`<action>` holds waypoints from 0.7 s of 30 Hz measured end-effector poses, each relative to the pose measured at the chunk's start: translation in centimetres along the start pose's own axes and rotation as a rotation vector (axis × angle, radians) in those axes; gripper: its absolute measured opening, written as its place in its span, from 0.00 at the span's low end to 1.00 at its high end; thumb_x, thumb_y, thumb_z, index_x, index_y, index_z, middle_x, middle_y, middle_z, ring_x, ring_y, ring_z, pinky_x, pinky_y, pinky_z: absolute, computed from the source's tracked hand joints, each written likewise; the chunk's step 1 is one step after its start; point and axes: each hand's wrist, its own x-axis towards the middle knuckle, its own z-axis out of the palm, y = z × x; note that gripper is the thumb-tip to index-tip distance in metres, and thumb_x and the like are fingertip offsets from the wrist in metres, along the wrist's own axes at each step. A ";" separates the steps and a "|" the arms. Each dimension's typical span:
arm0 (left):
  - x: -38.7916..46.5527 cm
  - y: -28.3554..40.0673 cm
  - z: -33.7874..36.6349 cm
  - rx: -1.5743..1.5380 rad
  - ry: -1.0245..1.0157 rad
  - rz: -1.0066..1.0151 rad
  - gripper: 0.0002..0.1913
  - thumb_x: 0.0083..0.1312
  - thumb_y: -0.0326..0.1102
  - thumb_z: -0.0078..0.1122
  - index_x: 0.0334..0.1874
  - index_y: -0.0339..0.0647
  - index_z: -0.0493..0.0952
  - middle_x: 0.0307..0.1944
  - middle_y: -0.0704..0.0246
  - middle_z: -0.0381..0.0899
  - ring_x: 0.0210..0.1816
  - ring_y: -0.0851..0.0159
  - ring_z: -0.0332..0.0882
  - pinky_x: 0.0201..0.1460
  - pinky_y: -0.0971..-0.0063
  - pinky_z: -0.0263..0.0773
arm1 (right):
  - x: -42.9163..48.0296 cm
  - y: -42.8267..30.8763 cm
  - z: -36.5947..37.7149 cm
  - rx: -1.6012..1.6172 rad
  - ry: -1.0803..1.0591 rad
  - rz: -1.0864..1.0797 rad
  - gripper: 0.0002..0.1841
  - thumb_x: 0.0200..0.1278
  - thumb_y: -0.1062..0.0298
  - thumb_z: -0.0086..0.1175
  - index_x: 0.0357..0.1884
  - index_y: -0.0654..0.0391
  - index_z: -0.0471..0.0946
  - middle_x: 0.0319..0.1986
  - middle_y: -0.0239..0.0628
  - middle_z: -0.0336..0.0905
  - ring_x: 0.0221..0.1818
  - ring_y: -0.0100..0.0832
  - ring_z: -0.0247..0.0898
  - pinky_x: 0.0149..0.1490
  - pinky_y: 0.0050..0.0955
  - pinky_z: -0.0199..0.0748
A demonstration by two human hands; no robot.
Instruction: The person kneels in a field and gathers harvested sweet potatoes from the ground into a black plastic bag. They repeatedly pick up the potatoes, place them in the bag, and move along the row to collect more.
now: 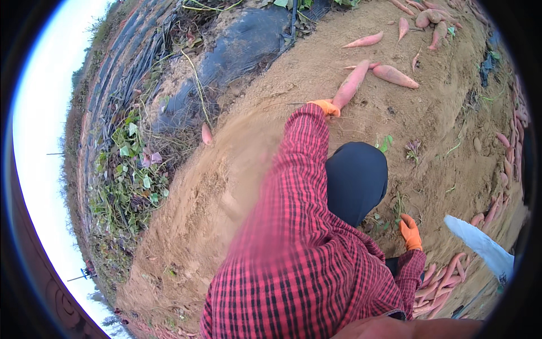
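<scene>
My left hand (pixel 327 107), in an orange glove, grips the lower end of a large pink sweet potato (pixel 351 84), which slants up and to the right. Beyond it lie another sweet potato (pixel 394 76) and a slimmer one (pixel 364 40) on the soil. My right hand (pixel 410 234), also in an orange glove, is beside small green weeds (pixel 399 205) near the ground. Its fingers are slightly curled, with a gap at the thumb, and nothing shows in it. My dark-clad knee (pixel 356 182) is between the two hands.
Sweet potatoes lie in piles at the upper right (pixel 434 17) and lower right (pixel 442 286), and in a row along the right (pixel 514 144). Black plastic mulch film (pixel 241 46) and leafy vines (pixel 127 186) cover ground at left. A pale, long object (pixel 478 243) is at right.
</scene>
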 end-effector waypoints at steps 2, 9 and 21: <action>-5.0 -5.2 -2.9 -0.071 -0.252 -0.094 0.40 0.55 0.38 0.74 0.74 0.52 0.73 0.56 0.72 0.84 0.54 0.67 0.82 0.58 0.70 0.77 | 0.8 2.0 -1.0 0.110 0.017 0.068 0.25 0.75 0.63 0.58 0.71 0.56 0.74 0.57 0.36 0.83 0.55 0.31 0.80 0.58 0.29 0.77; -17.6 -12.5 -17.7 0.473 -0.227 -0.115 0.29 0.68 0.52 0.62 0.68 0.45 0.80 0.63 0.60 0.84 0.62 0.60 0.80 0.67 0.66 0.73 | 2.5 11.4 -5.8 0.095 0.488 -0.170 0.20 0.76 0.69 0.53 0.67 0.56 0.77 0.53 0.36 0.85 0.49 0.30 0.81 0.50 0.31 0.78; -21.9 -30.7 -29.0 0.054 1.395 0.077 0.40 0.55 0.34 0.70 0.72 0.29 0.69 0.71 0.47 0.71 0.72 0.49 0.71 0.77 0.63 0.64 | -15.0 3.2 -6.3 -0.097 0.895 -0.271 0.15 0.72 0.72 0.54 0.56 0.61 0.82 0.46 0.40 0.86 0.47 0.31 0.81 0.53 0.31 0.79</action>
